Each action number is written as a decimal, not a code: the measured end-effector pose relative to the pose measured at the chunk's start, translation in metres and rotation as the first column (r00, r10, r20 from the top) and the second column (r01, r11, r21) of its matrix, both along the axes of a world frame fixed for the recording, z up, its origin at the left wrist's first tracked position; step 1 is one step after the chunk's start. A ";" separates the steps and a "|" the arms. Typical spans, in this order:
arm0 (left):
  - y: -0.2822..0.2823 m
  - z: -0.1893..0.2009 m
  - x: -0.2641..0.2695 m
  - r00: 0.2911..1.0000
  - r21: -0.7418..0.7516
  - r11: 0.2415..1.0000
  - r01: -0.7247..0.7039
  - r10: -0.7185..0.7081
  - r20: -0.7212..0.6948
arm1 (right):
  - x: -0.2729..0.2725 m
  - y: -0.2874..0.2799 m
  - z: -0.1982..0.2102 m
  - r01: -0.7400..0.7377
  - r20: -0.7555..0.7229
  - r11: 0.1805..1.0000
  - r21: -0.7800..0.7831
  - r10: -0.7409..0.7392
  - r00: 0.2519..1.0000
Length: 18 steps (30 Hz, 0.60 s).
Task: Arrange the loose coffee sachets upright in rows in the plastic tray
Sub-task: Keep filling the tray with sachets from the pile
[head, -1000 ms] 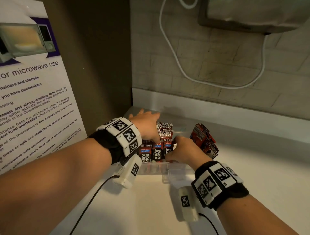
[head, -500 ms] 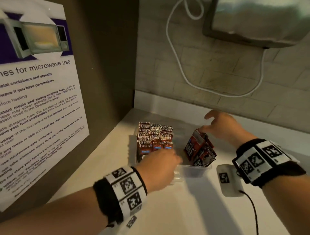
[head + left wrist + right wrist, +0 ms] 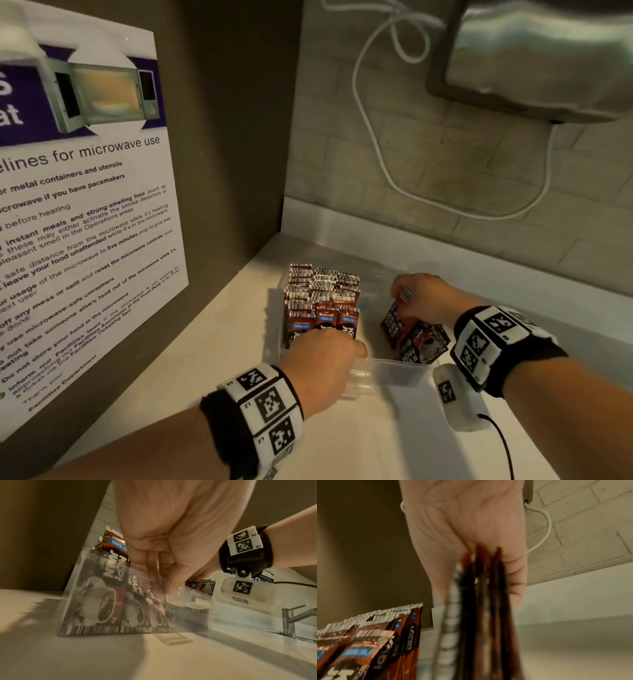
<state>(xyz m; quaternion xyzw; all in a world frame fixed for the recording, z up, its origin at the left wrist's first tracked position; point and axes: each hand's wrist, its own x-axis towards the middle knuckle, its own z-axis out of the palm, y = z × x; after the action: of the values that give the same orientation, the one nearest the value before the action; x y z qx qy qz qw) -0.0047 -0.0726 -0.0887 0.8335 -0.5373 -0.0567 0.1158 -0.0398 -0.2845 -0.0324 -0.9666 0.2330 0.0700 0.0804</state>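
Observation:
A clear plastic tray sits in the counter's corner. Rows of upright red-brown coffee sachets fill its left part. My left hand grips the tray's near wall, fingers hooked over the rim in front of the first row. At the tray's right side, a loose bunch of sachets leans at a tilt. My right hand pinches this bunch by its top edges. The right wrist view shows the bunch edge-on between thumb and fingers, with the rows to its left.
A microwave poster hangs on the side wall close to the left. A brick wall with a white cable runs behind, and a metal appliance is mounted overhead. A tap stands far right on the pale counter.
My left hand left the back of the rows and came to the tray's near wall. My right hand left the front row, went right and closed on the top of the loose bunch.

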 end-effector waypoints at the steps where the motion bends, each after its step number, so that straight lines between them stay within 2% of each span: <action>1: 0.000 0.000 0.000 1.000 0.000 1.000 -0.002 0.002 -0.002 | 0.000 -0.001 -0.001 0.002 0.016 1.000 -0.011 -0.002 1.000; 9: -0.002 -0.002 0.001 1.000 -0.009 1.000 -0.001 0.001 -0.016 | -0.002 -0.004 -0.003 0.021 0.146 1.000 0.005 -0.022 0.989; 18: -0.002 0.000 0.004 0.997 -0.035 0.999 -0.007 0.004 -0.078 | -0.020 -0.009 0.029 0.100 0.348 0.994 0.040 -0.108 0.931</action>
<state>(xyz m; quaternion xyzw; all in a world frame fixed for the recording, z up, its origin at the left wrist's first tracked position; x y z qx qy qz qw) -0.0004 -0.0749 -0.0890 0.8299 -0.5310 -0.0796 0.1516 -0.0599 -0.2933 -0.0039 -0.9491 0.2650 -0.1047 0.1344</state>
